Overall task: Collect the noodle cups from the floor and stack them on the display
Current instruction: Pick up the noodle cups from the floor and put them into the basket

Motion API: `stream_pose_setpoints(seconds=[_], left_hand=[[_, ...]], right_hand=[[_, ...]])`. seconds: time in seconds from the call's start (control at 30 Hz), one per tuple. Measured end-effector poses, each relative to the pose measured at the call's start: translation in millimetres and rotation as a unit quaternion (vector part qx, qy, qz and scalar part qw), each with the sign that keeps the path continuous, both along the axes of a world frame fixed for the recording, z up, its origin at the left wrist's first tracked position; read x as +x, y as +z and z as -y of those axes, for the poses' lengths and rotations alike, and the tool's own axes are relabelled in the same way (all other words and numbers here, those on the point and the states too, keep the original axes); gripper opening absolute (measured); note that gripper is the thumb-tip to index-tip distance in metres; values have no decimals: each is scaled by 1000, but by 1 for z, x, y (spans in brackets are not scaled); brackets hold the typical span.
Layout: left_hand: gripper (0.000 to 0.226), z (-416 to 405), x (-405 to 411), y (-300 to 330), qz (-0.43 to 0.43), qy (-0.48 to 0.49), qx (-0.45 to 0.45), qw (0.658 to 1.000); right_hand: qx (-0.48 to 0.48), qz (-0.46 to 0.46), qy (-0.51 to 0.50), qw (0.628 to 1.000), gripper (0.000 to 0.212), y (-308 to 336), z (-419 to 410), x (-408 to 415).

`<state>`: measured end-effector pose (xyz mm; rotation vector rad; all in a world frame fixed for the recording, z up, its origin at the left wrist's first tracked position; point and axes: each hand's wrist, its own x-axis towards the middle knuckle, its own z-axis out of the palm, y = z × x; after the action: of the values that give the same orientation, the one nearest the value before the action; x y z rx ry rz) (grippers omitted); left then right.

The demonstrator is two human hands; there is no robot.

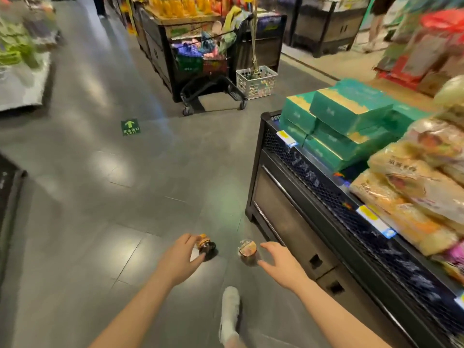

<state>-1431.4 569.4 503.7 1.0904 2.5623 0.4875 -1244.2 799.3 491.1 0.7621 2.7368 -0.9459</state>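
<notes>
Two dark noodle cups are on the grey floor beside a black display stand [313,197]. The left cup [207,246] lies tipped on its side, its orange-topped end toward my left hand [182,257], whose spread fingers reach around it and touch or nearly touch it. The right cup [248,248] stands upright with its printed lid facing up. My right hand [278,262] hovers just right of it with fingers spread, a small gap between fingertips and cup. Neither cup is lifted.
The display holds green boxes [349,121] and bagged noodle packs [414,177]. My white shoe [229,312] is on the floor below the cups. A loaded shopping cart [208,71] and a white crate [256,81] stand ahead. A green arrow sticker [130,127] marks the floor.
</notes>
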Motion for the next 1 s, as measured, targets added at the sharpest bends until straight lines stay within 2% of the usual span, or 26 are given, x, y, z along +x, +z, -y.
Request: stream_pose_setpoints(seconds=[0.27,0.4,0.53,0.63,0.77,0.9,1.0], left_hand=[[50,-79,-132,-78,38,-20,-56,997],[77,-103,-177,-134,85,19,-49,995],[82,-120,-214,-236,107,31,-86,990],[80,-125,-226,-329,131,3,-123,984],[79,-129,-234,-446,147,-14,-145,978],[79,-134,-242,-548,118,-26,-137,983],[95,-142,-256,-609,90,-27,-132,987]], right_hand=[[-65,85,-39,993,58,-95,-76,-122],[-84,113,-66,988,64,-141,-104,-168],[-106,145,-60,982,88,-231,-120,-203],[-102,180,-48,977,81,-316,-125,-216],[-85,224,-58,969,86,-433,-128,-227],[-26,248,-50,967,94,-529,-137,-233],[28,262,-40,964,112,-591,-146,-233]])
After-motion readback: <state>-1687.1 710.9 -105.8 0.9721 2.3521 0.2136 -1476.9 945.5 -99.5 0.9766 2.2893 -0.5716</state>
